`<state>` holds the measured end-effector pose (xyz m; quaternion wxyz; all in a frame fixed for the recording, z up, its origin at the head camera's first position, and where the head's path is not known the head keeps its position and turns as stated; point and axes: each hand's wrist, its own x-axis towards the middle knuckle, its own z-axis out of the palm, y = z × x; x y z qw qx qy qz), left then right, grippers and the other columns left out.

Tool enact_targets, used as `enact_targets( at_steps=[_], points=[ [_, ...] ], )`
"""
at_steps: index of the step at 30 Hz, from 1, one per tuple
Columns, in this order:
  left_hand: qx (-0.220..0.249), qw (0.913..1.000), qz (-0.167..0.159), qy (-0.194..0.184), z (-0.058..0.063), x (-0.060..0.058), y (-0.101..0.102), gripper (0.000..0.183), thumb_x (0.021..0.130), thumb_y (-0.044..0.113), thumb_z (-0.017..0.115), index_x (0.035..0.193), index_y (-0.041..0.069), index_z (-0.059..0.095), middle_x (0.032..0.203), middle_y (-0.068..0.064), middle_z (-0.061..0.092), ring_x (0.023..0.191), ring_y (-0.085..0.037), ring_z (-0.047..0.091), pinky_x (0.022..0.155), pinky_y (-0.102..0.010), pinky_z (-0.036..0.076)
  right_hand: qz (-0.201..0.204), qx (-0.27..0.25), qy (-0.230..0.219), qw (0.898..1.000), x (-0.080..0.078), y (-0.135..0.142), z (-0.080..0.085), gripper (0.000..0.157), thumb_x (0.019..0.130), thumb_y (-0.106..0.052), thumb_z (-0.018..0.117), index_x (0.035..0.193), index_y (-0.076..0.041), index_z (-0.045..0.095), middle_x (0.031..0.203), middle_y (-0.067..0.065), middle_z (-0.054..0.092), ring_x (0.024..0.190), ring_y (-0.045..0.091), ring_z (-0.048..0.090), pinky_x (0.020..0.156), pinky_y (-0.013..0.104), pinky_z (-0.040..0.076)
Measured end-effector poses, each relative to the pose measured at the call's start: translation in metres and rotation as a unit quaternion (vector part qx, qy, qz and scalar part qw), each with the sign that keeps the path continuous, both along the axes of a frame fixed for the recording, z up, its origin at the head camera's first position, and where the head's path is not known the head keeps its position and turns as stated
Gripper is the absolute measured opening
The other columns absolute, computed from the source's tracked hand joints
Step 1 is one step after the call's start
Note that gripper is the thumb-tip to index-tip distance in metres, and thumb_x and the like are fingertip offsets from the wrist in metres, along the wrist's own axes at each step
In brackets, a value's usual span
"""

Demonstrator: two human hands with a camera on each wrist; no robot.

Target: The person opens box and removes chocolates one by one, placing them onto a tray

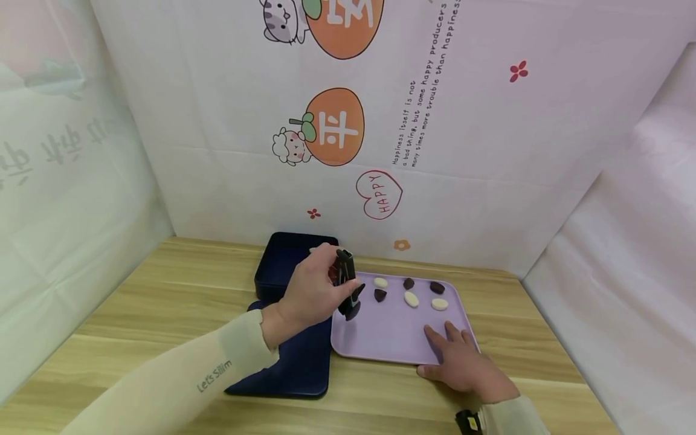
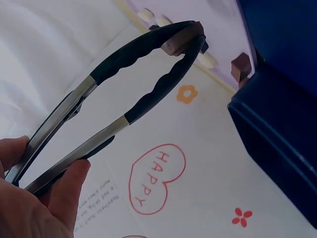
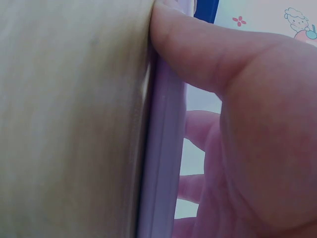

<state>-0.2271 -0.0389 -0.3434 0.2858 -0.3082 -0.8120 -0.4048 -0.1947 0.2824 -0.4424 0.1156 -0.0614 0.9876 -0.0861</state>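
Observation:
My left hand (image 1: 312,290) grips a pair of tongs (image 2: 143,99) with steel arms and black grip ends, held over the left part of a lilac tray (image 1: 380,338). Between the tong tips is a brown chocolate-like piece (image 2: 179,40). Another brown piece (image 2: 241,68) lies at the tray's corner. On the tray are small white oval pieces (image 1: 411,299) and dark brown pieces (image 1: 437,287). My right hand (image 1: 462,365) rests at the tray's front right corner, fingers spread over its surface. In the right wrist view, the thumb (image 3: 198,47) lies along the tray's outer rim.
Behind my left hand stands an open dark blue box (image 1: 267,284). A flat dark blue lid or panel (image 1: 304,368) lies in front of it, left of the tray. Under everything is a wood-grain table (image 1: 136,314), with printed white cloth (image 1: 462,199) hanging around it.

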Motion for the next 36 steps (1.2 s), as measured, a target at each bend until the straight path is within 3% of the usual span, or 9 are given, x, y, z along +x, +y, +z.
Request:
enact_targets(
  at_steps=[8,21,27,31,36],
  points=[
    [-0.005,0.9988,0.029,-0.04,-0.009,-0.001,0.01,0.036,0.082,0.017,0.083,0.104,0.005,0.058,0.088,-0.001,0.052,0.071,-0.013,0.052,0.06,-0.027,0.048,0.0,-0.003,0.003,1.0,0.001,0.0,0.0,0.095,0.078,-0.071,0.068,0.151,-0.015,0.044,0.154,0.034,0.023,0.134,0.065,0.015,0.089,0.083,0.024],
    [0.0,0.9989,0.039,-0.027,-0.007,-0.003,0.01,0.039,0.081,0.018,0.084,0.104,0.005,0.055,0.087,-0.002,0.049,0.07,-0.012,0.049,0.058,-0.027,0.046,0.003,0.001,0.007,1.0,0.0,0.001,-0.002,0.097,0.077,-0.072,0.067,0.151,-0.014,0.044,0.153,0.035,0.022,0.133,0.066,0.016,0.09,0.082,0.025],
    [0.029,0.9984,0.046,-0.015,-0.003,-0.004,0.01,0.033,0.082,0.017,0.084,0.101,0.007,0.059,0.089,-0.001,0.05,0.071,-0.017,0.052,0.059,-0.028,0.046,0.004,0.0,0.007,1.0,0.001,0.001,-0.001,0.097,0.078,-0.072,0.066,0.151,-0.014,0.044,0.153,0.035,0.022,0.134,0.065,0.016,0.09,0.082,0.024],
    [0.052,0.9973,0.04,-0.034,-0.005,-0.002,0.014,0.035,0.082,0.018,0.084,0.103,0.006,0.059,0.089,-0.001,0.052,0.071,-0.018,0.055,0.059,-0.029,0.048,0.007,0.0,0.011,1.0,0.002,0.0,0.001,0.096,0.078,-0.071,0.067,0.151,-0.013,0.044,0.153,0.036,0.023,0.133,0.066,0.017,0.09,0.082,0.026],
    [0.042,0.9966,0.041,-0.057,-0.011,0.001,0.021,0.032,0.083,0.018,0.082,0.102,0.006,0.059,0.091,-0.002,0.051,0.073,-0.017,0.057,0.062,-0.028,0.05,0.006,-0.003,0.01,1.0,0.002,-0.001,0.003,0.095,0.078,-0.07,0.068,0.151,-0.013,0.044,0.153,0.036,0.023,0.133,0.066,0.017,0.09,0.082,0.026]
  ],
)
